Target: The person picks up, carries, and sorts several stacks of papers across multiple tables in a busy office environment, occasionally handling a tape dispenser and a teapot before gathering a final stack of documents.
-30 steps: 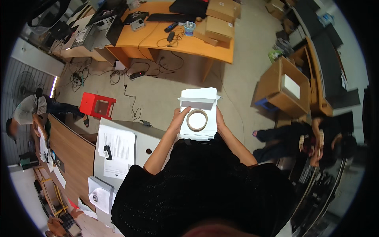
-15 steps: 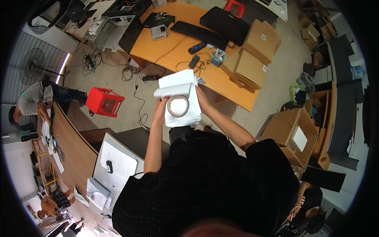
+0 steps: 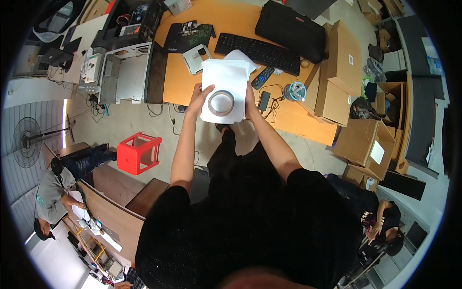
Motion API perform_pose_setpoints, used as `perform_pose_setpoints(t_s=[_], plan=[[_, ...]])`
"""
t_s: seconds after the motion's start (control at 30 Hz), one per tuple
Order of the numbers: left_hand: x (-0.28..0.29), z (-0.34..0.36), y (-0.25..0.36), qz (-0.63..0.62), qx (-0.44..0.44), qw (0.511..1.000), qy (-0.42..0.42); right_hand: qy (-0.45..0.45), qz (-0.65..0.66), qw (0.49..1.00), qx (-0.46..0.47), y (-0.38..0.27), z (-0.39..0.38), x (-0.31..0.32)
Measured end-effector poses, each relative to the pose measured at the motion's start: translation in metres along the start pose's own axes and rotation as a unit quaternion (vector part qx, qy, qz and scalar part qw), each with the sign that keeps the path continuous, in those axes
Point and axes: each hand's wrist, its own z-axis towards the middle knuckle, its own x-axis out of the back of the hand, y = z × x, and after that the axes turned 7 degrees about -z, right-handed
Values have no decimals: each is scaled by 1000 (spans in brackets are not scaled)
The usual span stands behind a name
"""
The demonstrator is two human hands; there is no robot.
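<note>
A stack of white paper sheets (image 3: 224, 77) is held between my two hands, in front of the desk's near edge. My left hand (image 3: 198, 100) grips its left side with the thumb on top. On the right side, my right hand (image 3: 250, 103) closes round the edge, its fingers partly hidden by the paper. A roll of tape (image 3: 232, 103) lies flat on the top sheet, nearer to me. At the far end, a loose sheet (image 3: 239, 57) curls out past the stack over the desk.
On the wooden desk (image 3: 308, 128) are a black keyboard (image 3: 257, 53), remote control (image 3: 262, 77), power adapter (image 3: 263, 100), blue cup (image 3: 294, 90), black bag (image 3: 289, 31) and cardboard boxes (image 3: 332, 91). A red stool (image 3: 129, 156) stands left. One person (image 3: 53, 192) works at left, another (image 3: 387, 219) sits at right.
I have come closer to the desk, and the paper stack now overlaps its near edge in view. The folded sheet that lay across the stack no longer shows there; the tape roll is still on top.
</note>
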Motion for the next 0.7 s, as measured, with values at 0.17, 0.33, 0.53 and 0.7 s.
perform_pose_setpoints(t_s=[0.17,0.33,0.53,0.7], plan=[[-5,50,-9,61,81,994,-39,161,-61,985,-28,56,46,36],[6,73,-39,47,86,995,-15,186,-89,978,11,65,50,44],[9,94,-42,26,40,998,-40,197,-63,978,4,49,63,34],[-17,89,-22,181,2,983,-25,187,-195,962,42,28,47,71]])
